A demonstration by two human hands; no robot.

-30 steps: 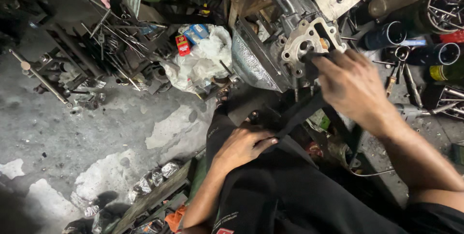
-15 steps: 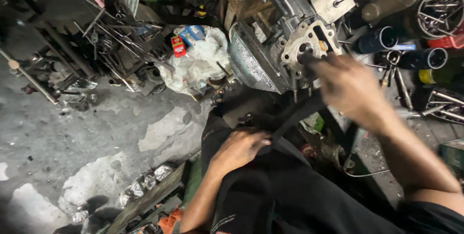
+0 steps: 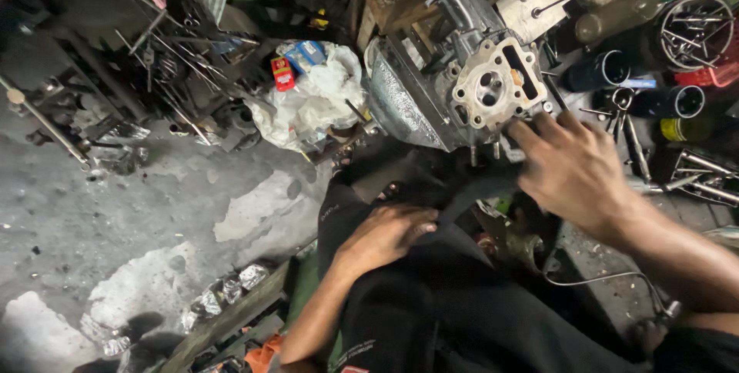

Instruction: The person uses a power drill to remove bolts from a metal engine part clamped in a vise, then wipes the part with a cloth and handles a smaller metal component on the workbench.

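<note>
A grey metal engine block (image 3: pixel 431 103) lies on its side, its pale cylinder face (image 3: pixel 496 84) with round holes turned up toward me. My right hand (image 3: pixel 573 169) reaches to the lower right edge of that face, fingers spread and fingertips touching the metal. A dark curved band (image 3: pixel 469 196) runs out from under this hand toward my knee; whether the hand grips it is hidden. My left hand (image 3: pixel 385 236) rests flat on my black trouser leg (image 3: pixel 431 304), holding nothing.
A crumpled white plastic bag (image 3: pixel 315 103) with small red and blue boxes lies left of the engine. Metal rods and scrap (image 3: pixel 162 73) cover the far left. Dark tubes (image 3: pixel 604 71), a wire basket of bolts (image 3: pixel 693 30) and loose tools crowd the right. Foil scraps (image 3: pixel 231 292) lie on the concrete floor.
My right hand has slid down and to the right off the cylinder face, which now shows fully. My left hand stays on my leg. The view has tilted a little.
</note>
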